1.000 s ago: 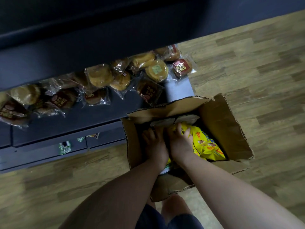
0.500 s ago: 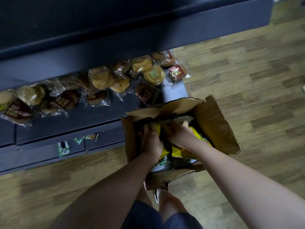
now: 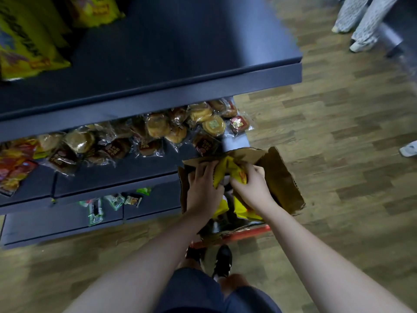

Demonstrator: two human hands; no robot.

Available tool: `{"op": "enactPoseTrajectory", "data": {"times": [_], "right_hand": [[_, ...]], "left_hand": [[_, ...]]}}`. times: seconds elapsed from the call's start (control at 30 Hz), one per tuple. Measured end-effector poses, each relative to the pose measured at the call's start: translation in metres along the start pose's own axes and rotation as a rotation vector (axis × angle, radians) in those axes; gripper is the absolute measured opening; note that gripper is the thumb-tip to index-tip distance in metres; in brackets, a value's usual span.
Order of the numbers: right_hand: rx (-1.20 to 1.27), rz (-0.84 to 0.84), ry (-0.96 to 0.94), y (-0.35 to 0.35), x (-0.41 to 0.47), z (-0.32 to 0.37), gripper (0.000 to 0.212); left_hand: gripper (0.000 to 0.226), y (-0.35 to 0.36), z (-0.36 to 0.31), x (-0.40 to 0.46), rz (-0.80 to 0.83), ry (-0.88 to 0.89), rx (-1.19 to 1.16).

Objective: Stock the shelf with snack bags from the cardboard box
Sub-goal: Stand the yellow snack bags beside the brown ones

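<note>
Far left, yellow bags point(image 3: 24, 41) already sit on the upper shelf point(image 3: 180, 53), free space to their right. My left hand point(image 3: 204, 188) and right hand point(image 3: 252, 188), side by side over the cardboard box point(image 3: 282, 184), each clamp the same crumpled yellow snack bag point(image 3: 228, 171) at the box's mouth. I'd lift straight up clear of the flaps, grip soft so nothing crushes.

1. Wrapped round pastries point(image 3: 158, 129) lay crowded along a lower dark ledge.
2. Small green-and-white packets point(image 3: 96, 212) sat on the lowest ledge near the floor.
3. A wood-plank floor point(image 3: 338, 136) spread to the right.
4. Someone's legs in pale patterned trousers point(image 3: 363, 19) stood at the upper right.
5. A white shape, possibly a shoe point(image 3: 409, 149), showed at the right edge.
6. Red and orange packets point(image 3: 13, 168) lay blurred at the far left.
</note>
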State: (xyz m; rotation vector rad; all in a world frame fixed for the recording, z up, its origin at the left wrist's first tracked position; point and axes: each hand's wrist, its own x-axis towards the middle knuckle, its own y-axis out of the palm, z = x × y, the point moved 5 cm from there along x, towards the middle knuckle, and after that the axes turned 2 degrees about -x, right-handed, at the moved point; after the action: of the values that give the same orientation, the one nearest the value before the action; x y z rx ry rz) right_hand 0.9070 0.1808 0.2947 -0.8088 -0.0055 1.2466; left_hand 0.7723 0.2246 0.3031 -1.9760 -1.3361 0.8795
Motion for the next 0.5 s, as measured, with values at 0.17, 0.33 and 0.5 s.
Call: {"op": "enactPoseTrajectory", "data": {"times": [0.17, 0.33, 0.5], "right_hand": [[-0.004, -0.053, -0.159, -0.018, -0.024, 0.031, 0.05], [0.031, -0.125, -0.305, -0.032, -0.049, 0.061, 0.056], [0.064, -0.247, -0.515, -0.043, -0.081, 0.094, 0.061]], "left_hand": [[0.058, -0.034, -0.011, -0.019, -0.106, 0.09, -0.02], [0.064, -0.072, -0.025, -0.041, -0.267, 0.22, -0.09], [0.068, -0.107, -0.038, -0.065, -0.47, 0.369, -0.121]]}}
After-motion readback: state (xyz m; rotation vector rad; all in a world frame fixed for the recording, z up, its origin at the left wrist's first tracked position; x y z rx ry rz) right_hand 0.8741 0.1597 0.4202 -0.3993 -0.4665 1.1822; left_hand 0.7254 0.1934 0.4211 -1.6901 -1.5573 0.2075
